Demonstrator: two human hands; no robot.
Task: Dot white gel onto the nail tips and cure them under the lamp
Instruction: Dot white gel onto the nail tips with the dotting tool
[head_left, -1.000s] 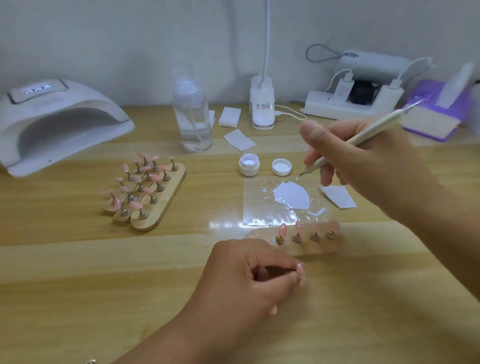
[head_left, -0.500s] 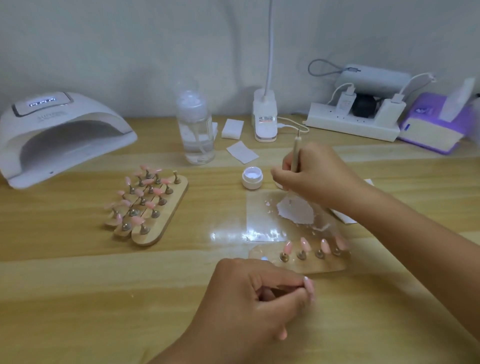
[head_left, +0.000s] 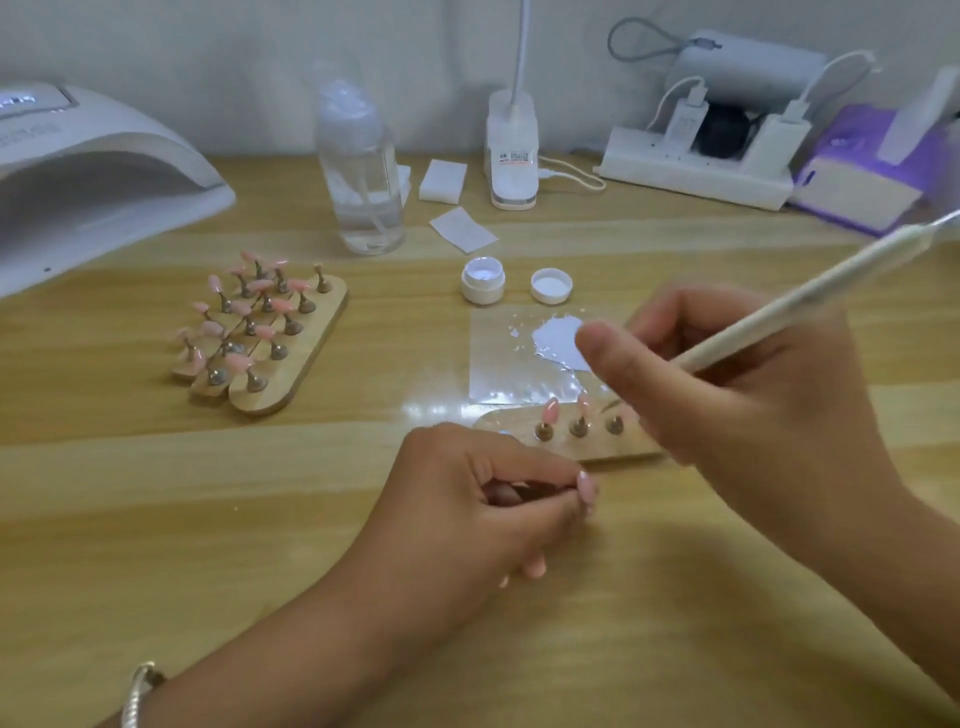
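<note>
Your right fingers (head_left: 605, 356) pinch a slim cream pen (head_left: 779, 310), left fingers (head_left: 519, 470) curl round a pink nail tip (head_left: 588, 488). White gel smear's (head_left: 558, 340) out, no dots showing, white dome lamp (head_left: 130, 171) unused.

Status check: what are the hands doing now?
Right hand grips dotting pen over nail tips on near holder. Left hand curled, contents unclear. Nothing in the way.

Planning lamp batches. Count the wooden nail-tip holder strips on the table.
4. Three lie side by side at left, near the curing lamp: outer strip, middle strip, inner strip. The fourth strip lies at centre, its right end hidden behind the right hand.
</note>
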